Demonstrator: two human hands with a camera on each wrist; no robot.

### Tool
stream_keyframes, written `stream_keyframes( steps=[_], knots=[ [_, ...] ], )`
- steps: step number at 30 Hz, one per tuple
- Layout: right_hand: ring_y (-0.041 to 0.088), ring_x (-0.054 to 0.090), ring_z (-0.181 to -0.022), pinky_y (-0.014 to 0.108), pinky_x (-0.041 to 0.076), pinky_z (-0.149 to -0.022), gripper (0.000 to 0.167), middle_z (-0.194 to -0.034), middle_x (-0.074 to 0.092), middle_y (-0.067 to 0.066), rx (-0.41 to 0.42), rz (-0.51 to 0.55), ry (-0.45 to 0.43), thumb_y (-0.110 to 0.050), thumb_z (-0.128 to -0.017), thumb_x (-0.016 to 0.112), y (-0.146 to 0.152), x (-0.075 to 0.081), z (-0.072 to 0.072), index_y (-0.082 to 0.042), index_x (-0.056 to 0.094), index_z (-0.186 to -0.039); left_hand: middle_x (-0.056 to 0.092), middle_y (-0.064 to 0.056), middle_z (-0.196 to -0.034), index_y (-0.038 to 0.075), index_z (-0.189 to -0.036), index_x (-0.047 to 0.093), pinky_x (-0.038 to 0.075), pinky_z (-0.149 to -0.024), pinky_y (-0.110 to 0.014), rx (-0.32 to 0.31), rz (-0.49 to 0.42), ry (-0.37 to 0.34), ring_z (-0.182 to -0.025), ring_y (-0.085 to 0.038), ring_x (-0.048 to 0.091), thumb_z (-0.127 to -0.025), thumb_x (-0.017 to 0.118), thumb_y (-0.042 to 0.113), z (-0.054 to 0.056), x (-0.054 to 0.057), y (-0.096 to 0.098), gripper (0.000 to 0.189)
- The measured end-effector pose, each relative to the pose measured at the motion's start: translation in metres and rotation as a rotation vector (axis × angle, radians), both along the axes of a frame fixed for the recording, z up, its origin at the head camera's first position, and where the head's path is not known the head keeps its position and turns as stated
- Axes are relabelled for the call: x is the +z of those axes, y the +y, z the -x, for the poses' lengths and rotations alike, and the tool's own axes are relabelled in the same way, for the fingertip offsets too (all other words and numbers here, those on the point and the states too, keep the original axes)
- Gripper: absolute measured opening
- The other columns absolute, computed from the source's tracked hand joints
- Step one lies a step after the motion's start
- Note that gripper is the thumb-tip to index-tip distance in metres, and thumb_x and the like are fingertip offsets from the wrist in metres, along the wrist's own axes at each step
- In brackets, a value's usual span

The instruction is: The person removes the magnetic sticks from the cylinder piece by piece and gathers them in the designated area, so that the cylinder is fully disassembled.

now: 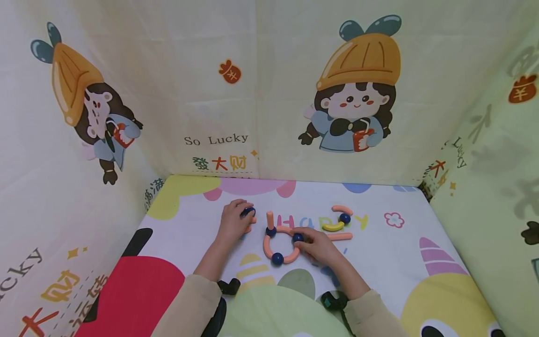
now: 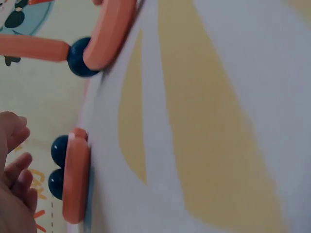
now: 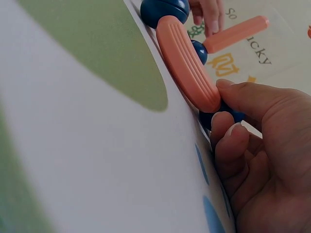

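Note:
A ring of curved orange rods (image 1: 267, 247) joined by dark blue balls (image 1: 277, 259) lies on the printed cloth, with a straight orange rod (image 1: 270, 219) standing up from its far-left ball. At the ring's right side, my right hand (image 1: 317, 244) pinches a blue ball (image 1: 298, 238); in the right wrist view, thumb and fingers close around this ball beside a ridged curved rod (image 3: 187, 63). To the ring's left, my left hand (image 1: 232, 220) reaches over loose blue balls (image 2: 59, 150) and orange rods (image 2: 76, 182), its fingers relaxed and apart from them in the left wrist view.
Right of the ring lie a straight orange rod (image 1: 340, 236), a yellow curved piece (image 1: 333, 227), another blue ball (image 1: 345, 218) and a curved orange rod (image 1: 342, 209). Printed cloth walls (image 1: 278, 93) rise behind and on both sides of the table.

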State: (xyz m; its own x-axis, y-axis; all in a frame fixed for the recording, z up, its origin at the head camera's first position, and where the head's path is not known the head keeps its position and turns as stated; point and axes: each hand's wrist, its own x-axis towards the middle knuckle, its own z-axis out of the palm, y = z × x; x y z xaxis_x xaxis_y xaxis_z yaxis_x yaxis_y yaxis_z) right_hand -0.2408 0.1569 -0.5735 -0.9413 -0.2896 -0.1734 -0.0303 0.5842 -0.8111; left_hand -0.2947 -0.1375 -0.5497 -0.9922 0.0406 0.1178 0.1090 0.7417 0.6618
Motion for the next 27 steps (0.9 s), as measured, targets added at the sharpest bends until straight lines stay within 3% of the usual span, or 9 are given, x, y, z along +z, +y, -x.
stream_keyframes(
  steps=[4, 6, 8, 13, 17, 22, 27],
  knots=[
    [0.020, 0.056, -0.059, 0.030, 0.046, -0.058, 0.034, -0.091, 0.059, 0.000, 0.007, 0.004, 0.001, -0.040, -0.093, 0.067, 0.000, -0.001, 0.000, -0.045, 0.062, -0.126, 0.061, -0.002, -0.126, 0.024, -0.128, 0.066, 0.050, -0.085, -0.033, -0.060, -0.136, -0.054, -0.099, -0.019, 0.058, -0.098, 0.061, 0.027, -0.013, 0.005, 0.005, 0.031],
    [0.020, 0.056, -0.060, 0.029, 0.046, -0.058, 0.034, -0.092, 0.059, -0.001, 0.008, 0.007, -0.001, -0.040, -0.093, 0.067, 0.000, -0.001, 0.000, -0.045, 0.062, -0.127, 0.064, 0.000, -0.120, 0.026, -0.129, 0.064, 0.048, -0.071, -0.029, -0.088, -0.207, -0.107, -0.086, -0.018, 0.058, -0.098, 0.060, 0.027, -0.019, 0.007, 0.008, 0.032],
    [0.020, 0.055, -0.061, 0.029, 0.045, -0.058, 0.035, -0.092, 0.059, 0.000, 0.010, 0.008, 0.000, -0.040, -0.093, 0.067, 0.000, -0.001, 0.000, -0.045, 0.062, -0.127, 0.066, 0.000, -0.120, 0.029, -0.131, 0.062, 0.046, -0.066, -0.027, -0.118, -0.263, -0.161, -0.081, -0.019, 0.060, -0.098, 0.058, 0.028, -0.024, 0.009, 0.012, 0.033],
    [0.021, 0.055, -0.064, 0.030, 0.044, -0.060, 0.035, -0.092, 0.059, 0.001, 0.004, 0.012, 0.000, -0.040, -0.092, 0.068, 0.000, -0.001, 0.000, -0.045, 0.062, -0.126, 0.062, 0.007, -0.130, 0.035, -0.135, 0.057, 0.048, -0.066, -0.028, -0.159, -0.362, -0.300, -0.082, -0.020, 0.065, -0.098, 0.059, 0.038, -0.033, 0.005, 0.022, 0.038],
    [0.019, 0.054, -0.074, 0.031, 0.043, -0.064, 0.035, -0.100, 0.061, -0.003, 0.000, 0.015, 0.016, -0.039, -0.092, 0.069, 0.001, -0.001, 0.000, -0.044, 0.062, -0.126, 0.066, 0.006, -0.120, 0.036, -0.136, 0.055, 0.049, -0.070, -0.029, -0.150, -0.418, -0.355, -0.080, -0.016, 0.066, -0.094, 0.063, 0.049, -0.036, -0.003, 0.029, 0.045],
    [0.020, 0.054, -0.076, 0.032, 0.043, -0.066, 0.035, -0.104, 0.062, -0.005, -0.003, 0.014, 0.023, -0.038, -0.092, 0.070, 0.000, -0.001, 0.000, -0.044, 0.063, -0.126, 0.070, -0.005, -0.099, 0.034, -0.136, 0.056, 0.047, -0.060, -0.028, -0.136, -0.491, -0.367, -0.071, -0.018, 0.065, -0.093, 0.062, 0.051, -0.038, -0.007, 0.038, 0.047],
    [0.021, 0.054, -0.074, 0.032, 0.043, -0.064, 0.035, -0.099, 0.061, -0.004, -0.002, 0.009, 0.015, -0.037, -0.092, 0.069, 0.001, 0.000, 0.000, -0.045, 0.062, -0.126, 0.069, -0.005, -0.107, 0.029, -0.135, 0.057, 0.046, -0.055, -0.025, -0.118, -0.528, -0.357, -0.071, -0.018, 0.066, -0.094, 0.062, 0.049, -0.039, -0.009, 0.043, 0.046]
  ],
)
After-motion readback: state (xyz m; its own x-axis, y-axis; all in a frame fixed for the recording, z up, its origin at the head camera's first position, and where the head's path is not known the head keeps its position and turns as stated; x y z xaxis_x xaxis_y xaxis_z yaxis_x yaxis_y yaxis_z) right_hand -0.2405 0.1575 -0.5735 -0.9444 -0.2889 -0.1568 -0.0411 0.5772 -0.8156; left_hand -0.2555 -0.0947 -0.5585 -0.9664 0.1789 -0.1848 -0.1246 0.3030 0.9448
